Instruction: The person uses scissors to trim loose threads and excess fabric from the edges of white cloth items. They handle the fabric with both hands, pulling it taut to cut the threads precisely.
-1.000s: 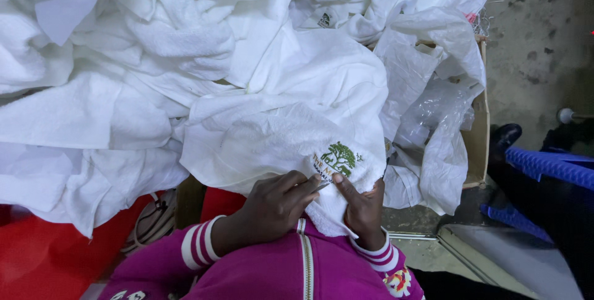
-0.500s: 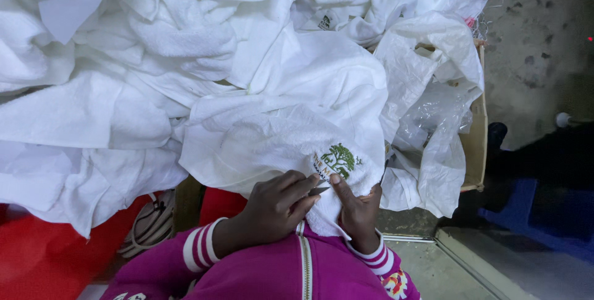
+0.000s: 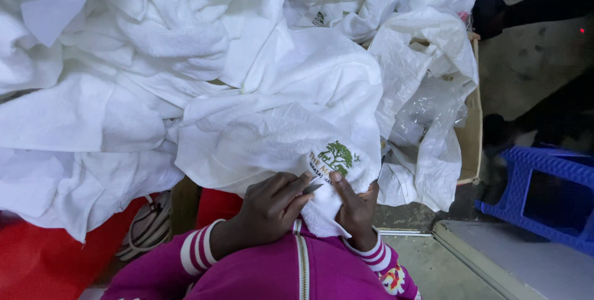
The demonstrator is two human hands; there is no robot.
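White cloth fills most of the view: a heaped pile of crumpled white fabric (image 3: 124, 89) spreads across the work surface, with grey concrete floor (image 3: 532, 65) showing at right. Foreground, lower centre: a white terry towel with a green embroidered tree emblem (image 3: 278, 126) lies on top of the pile, its emblem corner drawn toward the person. Left hand (image 3: 269, 210), in a magenta sleeve with white-striped cuff, rests on the towel's edge, fingers curled together around a small thin grey tool (image 3: 314, 187) whose tip lies just beside the emblem; what kind of tool it is cannot be told. Right hand (image 3: 356, 207) pinches the towel's corner, thumb on top just below the emblem and fingers tucked under the cloth. Right of the towel: crumpled clear plastic bags (image 3: 427, 114) spill from an open brown cardboard box (image 3: 473, 133). Far right: a blue plastic stool (image 3: 538, 195). Lower left: red sheeting (image 3: 37, 269) beneath the pile.
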